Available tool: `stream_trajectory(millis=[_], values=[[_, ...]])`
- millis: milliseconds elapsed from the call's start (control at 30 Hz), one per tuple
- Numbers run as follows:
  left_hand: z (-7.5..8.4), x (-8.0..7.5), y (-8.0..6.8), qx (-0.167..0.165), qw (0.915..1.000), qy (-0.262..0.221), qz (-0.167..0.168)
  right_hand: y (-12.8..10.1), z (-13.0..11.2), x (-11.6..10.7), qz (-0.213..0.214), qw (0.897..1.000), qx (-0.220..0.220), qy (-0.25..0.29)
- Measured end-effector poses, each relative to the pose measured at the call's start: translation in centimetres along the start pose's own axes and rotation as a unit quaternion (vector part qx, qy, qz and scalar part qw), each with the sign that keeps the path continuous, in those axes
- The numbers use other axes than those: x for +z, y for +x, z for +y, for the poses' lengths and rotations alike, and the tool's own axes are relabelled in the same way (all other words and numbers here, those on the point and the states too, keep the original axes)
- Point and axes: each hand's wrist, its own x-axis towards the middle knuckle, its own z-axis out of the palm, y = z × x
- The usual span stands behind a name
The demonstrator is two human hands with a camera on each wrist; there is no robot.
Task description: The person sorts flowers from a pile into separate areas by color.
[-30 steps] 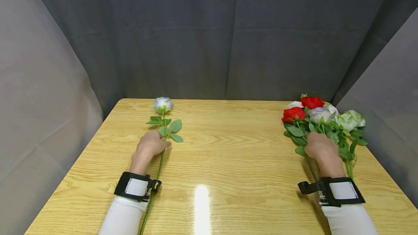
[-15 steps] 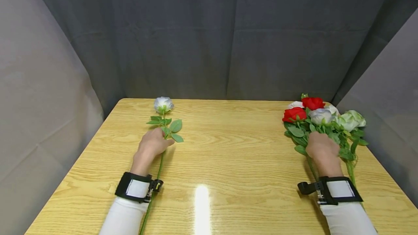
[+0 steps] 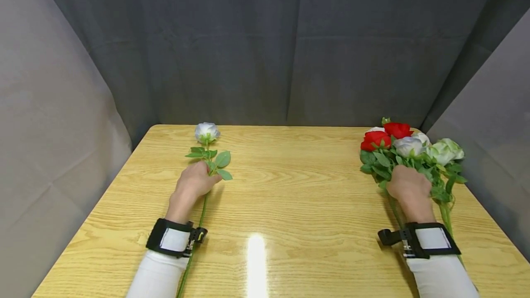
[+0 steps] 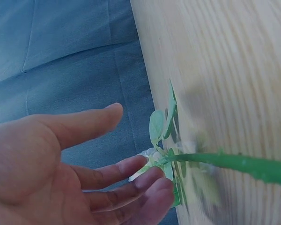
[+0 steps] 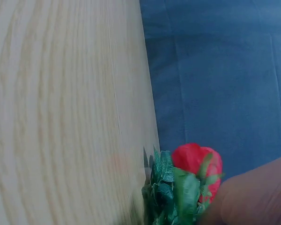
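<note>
A pale flower (image 3: pixel 207 132) lies toward the left of the bench (image 3: pixel 298 197); beside it the left hand (image 3: pixel 194 180) is unclosed, thumb spread from its fingers. Toward the bench's far right, the right hand (image 3: pixel 409 188) covers part of a mixed flower bunch (image 3: pixel 407 147); its grip cannot be told.

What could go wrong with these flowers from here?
In the bunch, leaves crowd together by the right hand, so lifting one flower might drag others along. The left hand has its thumb off the stem of the lone flower, so a careless move could knock it askew. The pale green flower lies near the table's right edge and might get nudged off.
</note>
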Motion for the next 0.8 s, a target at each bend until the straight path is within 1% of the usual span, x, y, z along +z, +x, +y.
stream_trajectory(millis=[200, 333, 500, 800], values=[[0.1, 0.0, 0.0, -0.002, 1.0, -0.001, 0.002, 0.6, -0.2, -0.2, 0.002, 1.0, 0.021, -0.014], [0.1, -0.1, 0.1, -0.005, 1.0, 0.002, -0.001, 0.8, -0.1, -0.3, 0.005, 1.0, 0.029, -0.007], [0.1, 0.0, 0.1, -0.005, 1.0, 0.004, -0.001, 0.5, -0.2, -0.8, 0.022, 0.999, 0.019, 0.016], [0.2, 0.0, 0.1, -0.008, 0.9999, 0.004, -0.005, -0.8, -1.1, -1.5, 0.036, 0.997, -0.025, 0.068]])
